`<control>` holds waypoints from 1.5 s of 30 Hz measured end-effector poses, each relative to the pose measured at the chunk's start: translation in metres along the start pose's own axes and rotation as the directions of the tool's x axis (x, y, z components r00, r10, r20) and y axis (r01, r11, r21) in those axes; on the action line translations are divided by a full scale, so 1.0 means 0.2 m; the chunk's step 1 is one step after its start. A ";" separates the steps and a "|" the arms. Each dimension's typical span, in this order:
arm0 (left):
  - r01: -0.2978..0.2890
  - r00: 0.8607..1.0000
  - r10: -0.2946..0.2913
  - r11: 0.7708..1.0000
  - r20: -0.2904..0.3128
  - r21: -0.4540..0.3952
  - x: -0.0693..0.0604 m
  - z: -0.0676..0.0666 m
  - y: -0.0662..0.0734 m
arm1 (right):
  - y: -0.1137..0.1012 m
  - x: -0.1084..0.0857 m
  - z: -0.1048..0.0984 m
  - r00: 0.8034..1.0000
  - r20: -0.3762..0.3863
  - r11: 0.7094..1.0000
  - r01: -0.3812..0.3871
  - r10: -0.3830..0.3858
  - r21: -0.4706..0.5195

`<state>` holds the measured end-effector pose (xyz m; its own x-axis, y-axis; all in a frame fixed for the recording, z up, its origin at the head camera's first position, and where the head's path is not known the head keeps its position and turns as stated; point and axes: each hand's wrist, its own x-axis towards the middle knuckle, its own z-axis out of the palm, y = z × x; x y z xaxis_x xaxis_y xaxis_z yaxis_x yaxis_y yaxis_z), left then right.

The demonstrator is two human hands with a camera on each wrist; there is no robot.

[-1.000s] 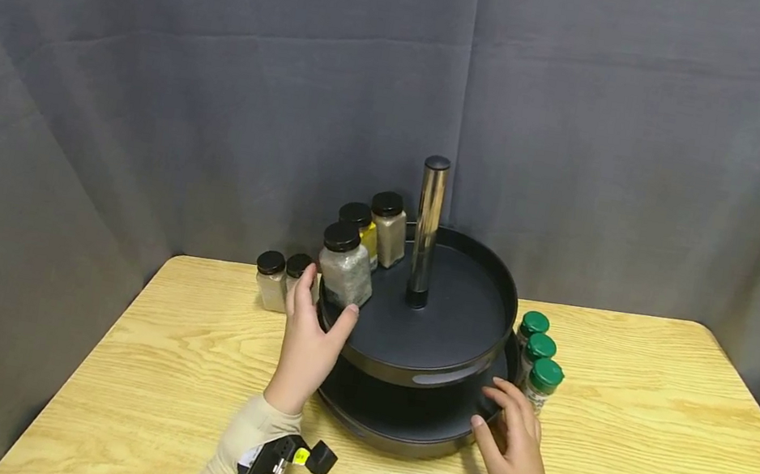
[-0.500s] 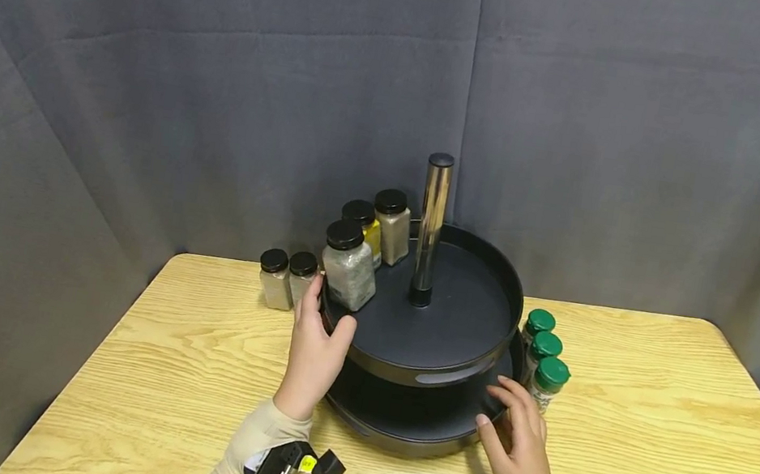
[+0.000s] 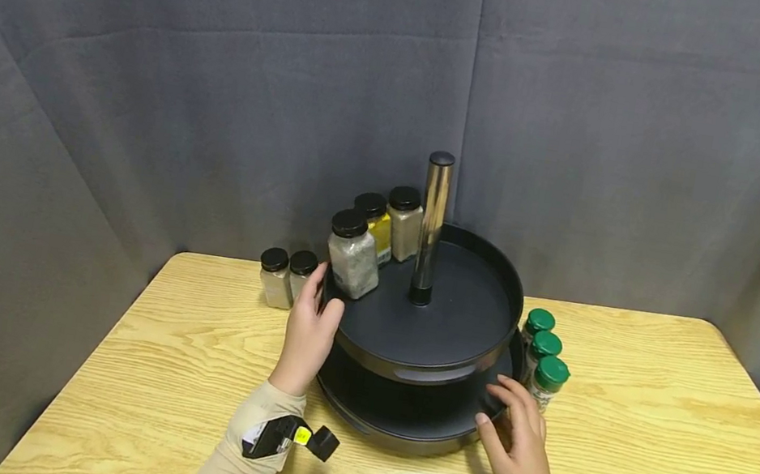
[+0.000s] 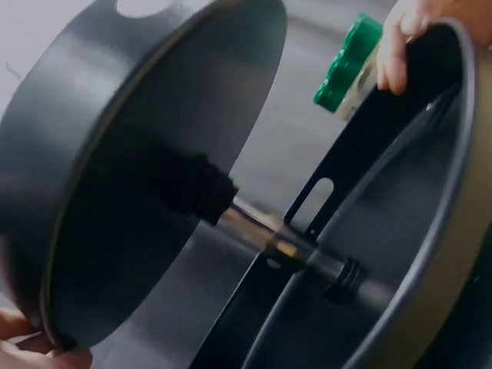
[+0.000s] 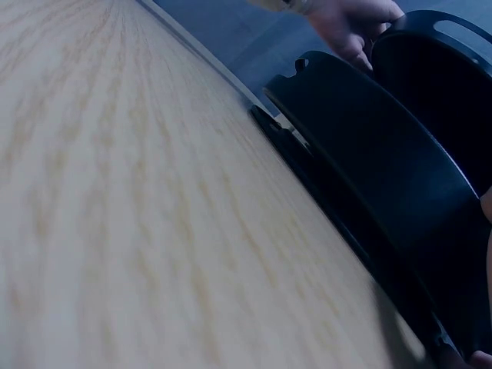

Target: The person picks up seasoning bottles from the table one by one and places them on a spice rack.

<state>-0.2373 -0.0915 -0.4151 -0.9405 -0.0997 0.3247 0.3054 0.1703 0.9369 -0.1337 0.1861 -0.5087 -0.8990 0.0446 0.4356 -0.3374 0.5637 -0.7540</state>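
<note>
Left hand (image 3: 308, 333): looks like it's pinching the top tray (image 3: 457, 314)
Right hand (image 3: 517, 446): grips the bottom tray (image 3: 404, 421)
Jars (image 3: 354, 264): three up top

1. The left hand (image 3: 309, 337) gripped the left rim of the upper black tray (image 3: 442, 336); a black device (image 3: 276, 438) was strapped over the beige sleeve (image 3: 227, 472) at its wrist.
2. The right hand (image 3: 518, 446) held the right front edge of the lower black tray (image 3: 398, 412).
3. On the upper tray's left side, three black-capped jars stood close together: a greyish jar (image 3: 354, 264) in front, a yellow jar (image 3: 381, 234), then a tan jar (image 3: 406, 234).
4. A shiny post (image 3: 432, 220) rose upright from the tray's middle.
5. Two pale jars (image 3: 276, 285) stood on the wooden table (image 3: 665, 402), left of the trays.
6. Three green-capped bottles (image 3: 546, 381) lined the trays' right side.
7. A grey curtain (image 3: 222, 107) hung behind.
</note>
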 end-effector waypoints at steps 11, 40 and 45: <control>0.066 0.997 -0.063 0.993 0.040 -0.094 0.18 -0.04 -0.05 | 0.00 0.00 0.00 1.000 0.002 1.000 -0.001 0.001 -0.003; 0.227 0.972 -0.182 0.883 0.146 -0.411 0.37 -0.03 -0.10 | -0.01 0.00 0.00 1.000 -0.001 1.000 -0.001 0.001 -0.018; 0.198 0.979 -0.168 0.916 0.115 -0.349 0.37 -0.04 -0.08 | -0.01 0.00 0.00 1.000 0.000 1.000 0.001 -0.001 -0.020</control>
<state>-0.3108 -0.1091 -0.4048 -0.9892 -0.0136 0.1457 0.1454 -0.2061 0.9677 -0.1330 0.1857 -0.5073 -0.8987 0.0446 0.4363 -0.3323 0.5801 -0.7437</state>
